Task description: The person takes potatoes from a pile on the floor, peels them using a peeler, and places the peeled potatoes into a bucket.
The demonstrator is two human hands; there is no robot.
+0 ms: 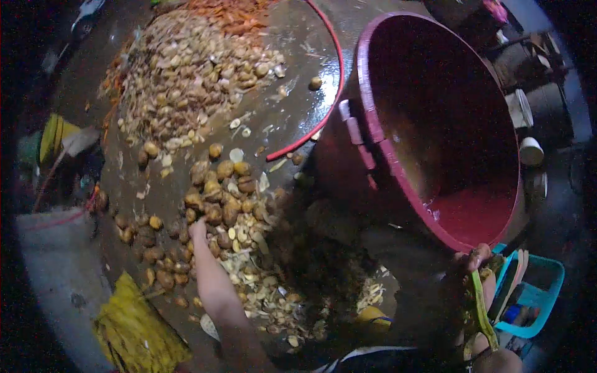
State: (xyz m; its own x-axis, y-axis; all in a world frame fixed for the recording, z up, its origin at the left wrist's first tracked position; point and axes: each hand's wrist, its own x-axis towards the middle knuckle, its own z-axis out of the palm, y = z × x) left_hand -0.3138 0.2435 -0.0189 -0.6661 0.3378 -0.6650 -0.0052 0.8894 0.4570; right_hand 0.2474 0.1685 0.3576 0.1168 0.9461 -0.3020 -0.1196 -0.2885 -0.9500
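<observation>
My left hand (pixel 198 229) reaches down to the left side of a pile of wet brown potatoes (pixel 230 208). Its fingers look bunched against them, and whatever they hold is hidden. Pale peelings (pixel 249 273) lie beside the wrist and forearm. On the right, what appears to be my right hand (pixel 479 256) is at the lower rim of a large red barrel (pixel 407 180); its fingers are too dark and small to read. A curved yellow-green strip (pixel 479 301) runs along below that hand. Inside the barrel there is a wet sheen.
A large heap of pale peelings (pixel 180 81) with orange scraps (pixel 236 18) covers the back left. A red hose (pixel 339 68) curves across the wet floor. A yellow sack (pixel 140 329) lies front left, a turquoise basket (pixel 550 304) front right. Buckets (pixel 544 109) stand behind the barrel.
</observation>
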